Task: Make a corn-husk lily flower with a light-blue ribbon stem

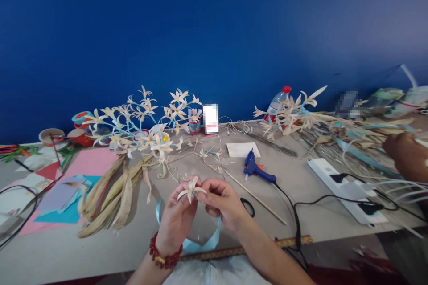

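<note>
My left hand [178, 216], with a red bead bracelet on the wrist, and my right hand [222, 202] meet just above the table's near edge. Both pinch a small pale flower [191, 189] made of dried husk petals, held between the fingertips. A light blue ribbon [197, 244] curls on the table under my hands. Behind them lie dried corn husks [110, 198] and branches of finished husk flowers [143, 120].
A blue glue gun [256, 169] with a black cable lies right of my hands, beside a thin wooden stick [256, 198] and a white power strip [344, 189]. Coloured paper [72, 182] covers the left. A plastic bottle [277, 103] stands at the back. Another person's hand [406, 156] reaches in at right.
</note>
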Available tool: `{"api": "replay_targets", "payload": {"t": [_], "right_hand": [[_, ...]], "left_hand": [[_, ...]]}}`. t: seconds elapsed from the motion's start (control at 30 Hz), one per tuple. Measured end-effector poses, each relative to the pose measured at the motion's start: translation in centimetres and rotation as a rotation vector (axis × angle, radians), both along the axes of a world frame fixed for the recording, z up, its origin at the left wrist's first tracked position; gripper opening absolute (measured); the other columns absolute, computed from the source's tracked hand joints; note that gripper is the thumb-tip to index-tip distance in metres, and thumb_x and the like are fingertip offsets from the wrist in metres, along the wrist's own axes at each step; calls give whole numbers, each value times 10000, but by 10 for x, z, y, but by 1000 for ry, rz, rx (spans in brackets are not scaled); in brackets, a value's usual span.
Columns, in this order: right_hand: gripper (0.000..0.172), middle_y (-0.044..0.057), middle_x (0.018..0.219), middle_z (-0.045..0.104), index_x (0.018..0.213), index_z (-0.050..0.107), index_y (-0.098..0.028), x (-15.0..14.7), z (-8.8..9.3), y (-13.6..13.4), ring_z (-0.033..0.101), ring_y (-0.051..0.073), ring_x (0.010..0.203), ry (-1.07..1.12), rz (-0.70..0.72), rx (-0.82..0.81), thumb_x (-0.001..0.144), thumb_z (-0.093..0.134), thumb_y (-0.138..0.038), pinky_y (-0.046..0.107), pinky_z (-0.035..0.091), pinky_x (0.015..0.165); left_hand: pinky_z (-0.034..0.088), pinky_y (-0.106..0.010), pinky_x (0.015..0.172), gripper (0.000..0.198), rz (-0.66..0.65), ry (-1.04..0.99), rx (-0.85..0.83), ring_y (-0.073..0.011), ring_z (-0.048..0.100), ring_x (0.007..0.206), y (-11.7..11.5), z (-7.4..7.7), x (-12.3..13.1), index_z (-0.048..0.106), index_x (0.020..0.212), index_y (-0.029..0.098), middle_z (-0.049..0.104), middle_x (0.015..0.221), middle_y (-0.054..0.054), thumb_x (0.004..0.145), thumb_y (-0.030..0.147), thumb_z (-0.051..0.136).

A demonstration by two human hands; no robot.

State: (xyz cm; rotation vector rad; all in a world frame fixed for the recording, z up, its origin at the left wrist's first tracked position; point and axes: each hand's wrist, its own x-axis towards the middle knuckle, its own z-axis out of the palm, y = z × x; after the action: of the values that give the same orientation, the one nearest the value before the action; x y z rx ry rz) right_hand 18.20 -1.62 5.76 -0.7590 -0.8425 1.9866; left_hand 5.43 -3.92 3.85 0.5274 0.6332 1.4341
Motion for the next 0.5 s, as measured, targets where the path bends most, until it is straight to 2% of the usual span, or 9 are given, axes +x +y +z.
{"api": "replay_targets", "payload": {"t": [0.1, 0.23, 0.37, 0.5], "right_hand": [[411, -102, 489, 403, 596, 526, -168, -3, -1, -1, 196, 5, 368, 6, -29, 4, 575, 862, -404, 186, 106, 365], [369, -74, 534, 466, 644, 566, -175, -7, -8, -4, 229, 19, 377, -46, -159, 116, 625, 822, -439, 190, 141, 366], [282, -19, 619, 558, 695, 621, -184, -9, -14, -6, 318, 57, 432, -182, -287, 285, 709, 759, -429, 196, 214, 384], [260, -1, 638, 575, 694, 636, -187, -9, -14, -7, 398, 90, 492, -235, -329, 331, 734, 736, -425, 205, 282, 417]], "left_hand": [[478, -255, 810, 135, 11, 15, 12, -149, 600, 849, 0, -1, 1, 736, 738, 185, 646, 950, -32, 664, 263, 818], [463, -283, 891, 192, 83, 41, -3, -180, 629, 942, -2, -6, 3, 755, 853, 202, 699, 967, -46, 681, 270, 807], [451, -304, 932, 207, 143, 20, -20, -186, 644, 977, -4, -9, 6, 741, 894, 223, 729, 980, -40, 697, 261, 792], [448, -339, 950, 199, 143, -8, 4, -204, 640, 991, -5, -9, 7, 730, 908, 220, 721, 988, -51, 724, 288, 768]]}}
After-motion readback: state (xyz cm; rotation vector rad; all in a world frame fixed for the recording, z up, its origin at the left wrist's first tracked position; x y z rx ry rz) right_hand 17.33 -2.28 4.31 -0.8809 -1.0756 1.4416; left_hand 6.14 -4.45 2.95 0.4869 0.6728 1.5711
